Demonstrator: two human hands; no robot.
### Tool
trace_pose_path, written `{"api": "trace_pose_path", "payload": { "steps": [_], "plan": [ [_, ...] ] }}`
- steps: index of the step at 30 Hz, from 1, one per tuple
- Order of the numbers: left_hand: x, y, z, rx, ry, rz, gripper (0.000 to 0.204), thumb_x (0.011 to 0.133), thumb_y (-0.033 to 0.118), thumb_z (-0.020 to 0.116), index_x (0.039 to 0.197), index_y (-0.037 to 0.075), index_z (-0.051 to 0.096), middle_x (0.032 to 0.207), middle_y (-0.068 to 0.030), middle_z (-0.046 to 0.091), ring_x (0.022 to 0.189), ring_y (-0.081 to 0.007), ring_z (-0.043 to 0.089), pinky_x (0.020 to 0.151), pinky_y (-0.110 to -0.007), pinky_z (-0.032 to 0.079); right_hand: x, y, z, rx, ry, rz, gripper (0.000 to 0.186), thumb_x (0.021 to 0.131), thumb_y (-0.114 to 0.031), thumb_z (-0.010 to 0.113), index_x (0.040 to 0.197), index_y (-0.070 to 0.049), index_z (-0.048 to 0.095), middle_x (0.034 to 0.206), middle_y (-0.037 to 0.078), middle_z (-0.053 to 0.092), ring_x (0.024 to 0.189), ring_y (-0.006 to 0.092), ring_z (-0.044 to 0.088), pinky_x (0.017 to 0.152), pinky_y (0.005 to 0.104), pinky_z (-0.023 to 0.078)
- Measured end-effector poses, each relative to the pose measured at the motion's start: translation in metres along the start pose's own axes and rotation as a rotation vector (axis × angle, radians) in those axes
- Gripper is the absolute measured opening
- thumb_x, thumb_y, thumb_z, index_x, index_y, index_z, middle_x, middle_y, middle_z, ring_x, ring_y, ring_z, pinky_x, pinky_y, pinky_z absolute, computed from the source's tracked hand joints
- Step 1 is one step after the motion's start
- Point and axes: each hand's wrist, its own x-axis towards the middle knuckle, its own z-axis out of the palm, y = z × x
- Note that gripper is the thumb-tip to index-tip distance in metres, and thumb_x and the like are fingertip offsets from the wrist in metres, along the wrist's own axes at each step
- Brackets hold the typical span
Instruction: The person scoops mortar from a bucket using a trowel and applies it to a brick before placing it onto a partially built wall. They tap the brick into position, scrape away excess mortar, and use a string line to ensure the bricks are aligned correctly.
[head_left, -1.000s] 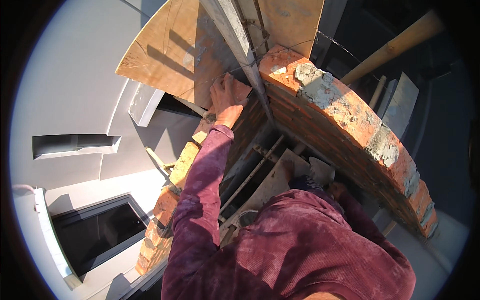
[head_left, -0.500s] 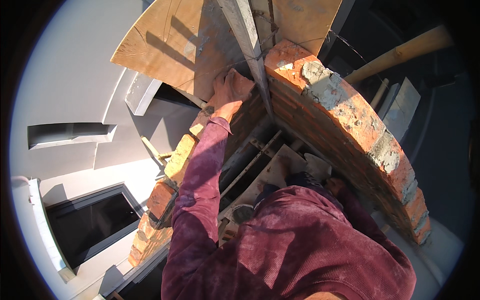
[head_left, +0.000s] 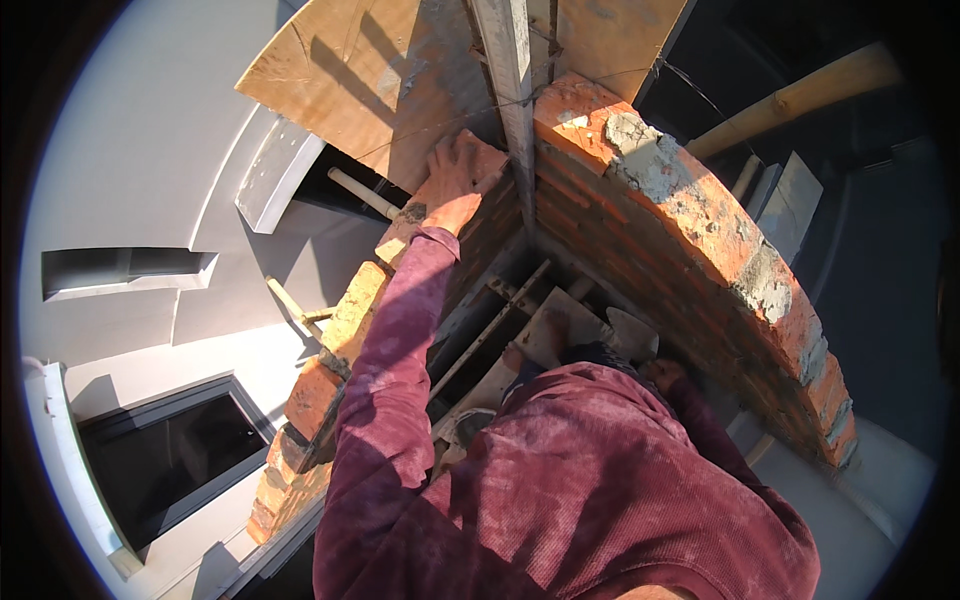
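Nearest is the person's own maroon sleeve and shoulder, filling the lower middle of the view. Low at the right, the right hand (head_left: 668, 374) sits close to the body with a trowel (head_left: 630, 332) just beyond it; the fingers seem closed on the handle, though shadow hides the grip, so I cannot tell for sure.

Two brick walls meet at a far corner. The left wall (head_left: 335, 350) runs from near left up to that corner, and the right wall (head_left: 700, 225) curves away to the right, with two grey patches of mortar (head_left: 640, 150) on its top course. One upright metal post (head_left: 510, 90) stands at the corner, and one plywood sheet (head_left: 370, 80) leans behind it at the far left.

The left hand (head_left: 455, 185) lies on the top brick (head_left: 480, 165) of the left wall, just beside the post, fingers spread and pressed flat over it, holding the brick down rather than gripping round it.

Against half a second ago, the hand stays on that brick, fingers a little more spread.
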Motion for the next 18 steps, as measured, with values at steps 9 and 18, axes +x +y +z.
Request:
{"api": "trace_pose_path", "payload": {
  "steps": [9, 18],
  "plan": [
    [-0.002, -0.039, 0.0, 0.001, 0.158, 0.151, 0.037, 0.074, 0.027, 0.076, 0.1, 0.002, 0.068, 0.109, -0.0143, 0.063, 0.103, -0.0339, 0.055, 0.091, -0.042, 0.044, -0.017, -0.026, 0.014, -0.236, 0.036, -0.14, 0.044, 0.095, -0.043, 0.044, 0.101, -0.006, 0.066, 0.096, 0.022, 0.067, 0.093, 0.0379, 0.063, 0.084, 0.0442, 0.047],
    [-0.004, -0.032, 0.005, -0.019, 0.196, 0.056, 0.032, 0.071, 0.029, 0.079, 0.08, 0.004, 0.062, 0.086, -0.014, 0.058, 0.083, -0.0347, 0.057, 0.074, -0.044, 0.045, -0.017, -0.029, 0.026, -0.205, 0.039, -0.084, 0.039, 0.088, -0.043, 0.052, 0.095, -0.008, 0.067, 0.096, 0.018, 0.068, 0.085, 0.0338, 0.066, 0.074, 0.0434, 0.05]
  ]
}}
